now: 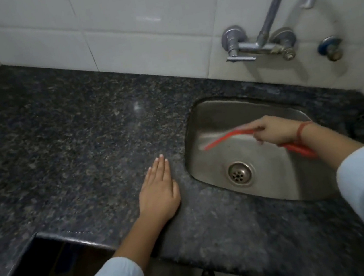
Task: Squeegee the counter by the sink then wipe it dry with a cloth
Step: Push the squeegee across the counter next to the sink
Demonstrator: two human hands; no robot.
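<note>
Squeegee [230, 137]: looks light, stiff in the handle, soft at the blade; best held mid-handle. At 7 o'clock, left hand [158, 195] flat on counter [70, 130], fingers straight. At 3 o'clock, right hand [273, 130] clamped on it over sink [202, 121].

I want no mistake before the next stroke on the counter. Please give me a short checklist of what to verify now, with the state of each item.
1. Right hand grips squeegee: ok.
2. Squeegee on the counter: not ok, it is over the sink.
3. Left hand off the wiping path: not ok, it lies flat on the counter beside the sink.
4. Tap off: ok, no stream shows.
5. Water left on the counter: cannot tell.
6. Cloth ready: cannot tell, none in view.
</note>
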